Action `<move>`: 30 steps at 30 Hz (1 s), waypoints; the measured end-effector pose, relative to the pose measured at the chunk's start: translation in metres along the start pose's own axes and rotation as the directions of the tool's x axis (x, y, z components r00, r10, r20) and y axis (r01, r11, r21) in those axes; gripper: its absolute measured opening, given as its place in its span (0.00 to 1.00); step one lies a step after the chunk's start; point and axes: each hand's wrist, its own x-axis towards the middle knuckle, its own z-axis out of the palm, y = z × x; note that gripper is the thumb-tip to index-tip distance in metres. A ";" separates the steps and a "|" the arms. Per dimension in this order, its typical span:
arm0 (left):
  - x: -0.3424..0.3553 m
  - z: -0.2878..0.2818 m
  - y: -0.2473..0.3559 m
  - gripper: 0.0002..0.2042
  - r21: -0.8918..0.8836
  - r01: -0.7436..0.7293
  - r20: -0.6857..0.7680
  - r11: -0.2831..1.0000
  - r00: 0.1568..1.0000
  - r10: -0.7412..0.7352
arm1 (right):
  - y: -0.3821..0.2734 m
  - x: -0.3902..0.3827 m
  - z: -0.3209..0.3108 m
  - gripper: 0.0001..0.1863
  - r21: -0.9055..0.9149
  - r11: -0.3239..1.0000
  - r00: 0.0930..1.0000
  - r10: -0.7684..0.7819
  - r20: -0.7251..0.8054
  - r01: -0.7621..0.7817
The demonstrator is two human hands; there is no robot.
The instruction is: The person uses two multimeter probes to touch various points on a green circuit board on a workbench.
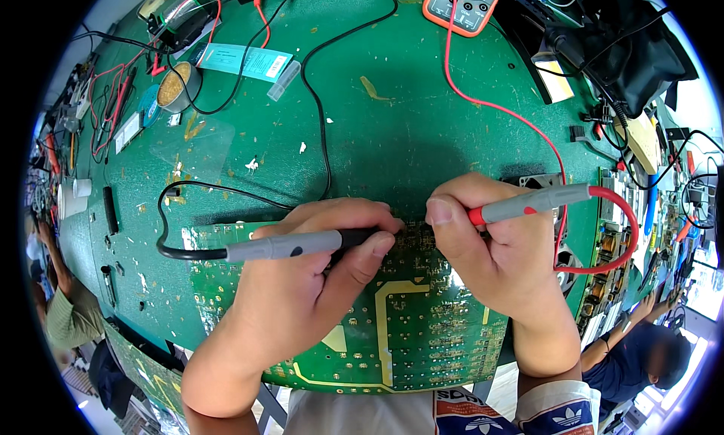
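Note:
A large green circuit board (354, 344) with yellowish traces lies in front of me at the table's near edge. My left hand (302, 261) is closed around a grey and black test probe (285, 246), its black lead curling away on the left. In my right hand (490, 246) is a grey and red test probe (532, 203), with a red lead looping out on the right. Both hands are over the far part of the board, close together. The probe tips are hidden by my fingers, so contact with the board cannot be made out. At the top stands an orange multimeter (465, 5).
A green mat (400, 148) covers the table. At the upper left are a round tin (178, 86), a light-blue packet (243, 61) and tangled leads. Component-filled boards (603, 261) and a black bag (633, 50) lie on the right. Another person (641, 356) sits at lower right.

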 end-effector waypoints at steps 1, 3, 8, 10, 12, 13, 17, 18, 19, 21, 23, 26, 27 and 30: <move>0.000 0.000 0.002 0.06 -0.001 0.009 0.006 1.000 1.000 -0.009 | -0.001 0.000 0.000 0.09 0.000 1.000 1.000 0.005 0.011 -0.005; 0.002 -0.002 0.008 0.06 0.003 0.025 0.016 1.000 1.000 -0.025 | -0.004 0.000 -0.001 0.09 -0.015 0.999 0.999 0.039 0.027 -0.038; 0.004 -0.007 0.009 0.06 0.081 -0.054 0.097 0.995 0.994 0.046 | -0.010 0.003 -0.003 0.09 -0.050 0.994 0.991 0.096 0.091 -0.092; 0.005 -0.007 0.011 0.07 0.083 -0.045 0.107 0.996 0.994 0.036 | -0.008 0.002 -0.003 0.09 -0.043 0.996 0.992 0.084 0.093 -0.081; 0.005 -0.008 0.014 0.07 0.090 -0.022 0.115 0.996 0.993 0.012 | -0.009 0.002 -0.003 0.09 -0.037 0.997 0.992 0.073 0.100 -0.069; 0.005 -0.006 0.014 0.06 0.085 -0.044 0.090 0.995 0.995 0.036 | -0.009 0.002 -0.003 0.09 -0.034 0.997 0.992 0.067 0.104 -0.064; 0.006 -0.002 0.014 0.05 0.078 -0.049 0.041 0.996 0.998 0.046 | -0.011 0.003 -0.004 0.09 -0.061 0.996 0.991 0.072 0.111 -0.066; 0.005 -0.002 0.014 0.05 0.078 -0.030 0.041 0.997 0.999 0.026 | -0.011 0.003 -0.004 0.09 -0.062 0.995 0.990 0.084 0.110 -0.078; 0.005 -0.002 0.014 0.05 0.079 -0.030 0.039 0.996 0.999 0.027 | -0.012 0.003 -0.004 0.09 -0.063 0.994 0.989 0.096 0.109 -0.090; 0.005 -0.001 0.013 0.05 0.079 -0.029 0.035 0.996 0.999 0.026 | -0.009 0.002 -0.004 0.09 -0.087 0.995 0.993 0.065 0.101 -0.056; 0.005 -0.002 0.015 0.05 0.061 -0.006 0.033 0.998 0.999 0.004 | -0.004 0.001 -0.003 0.09 -0.099 0.995 0.996 0.018 0.085 -0.010; 0.005 -0.002 0.018 0.05 0.026 0.050 0.041 0.998 0.998 -0.051 | 0.001 0.000 -0.003 0.09 -0.089 0.995 0.998 -0.049 0.048 0.053; 0.005 -0.003 0.018 0.05 0.018 0.073 0.043 0.997 0.996 -0.074 | 0.000 0.001 -0.002 0.09 -0.072 0.996 0.998 -0.057 0.038 0.060; 0.004 -0.003 0.014 0.05 0.055 -0.006 0.031 0.998 1.000 0.004 | 0.002 0.000 -0.001 0.09 -0.041 0.997 0.998 -0.067 0.020 0.068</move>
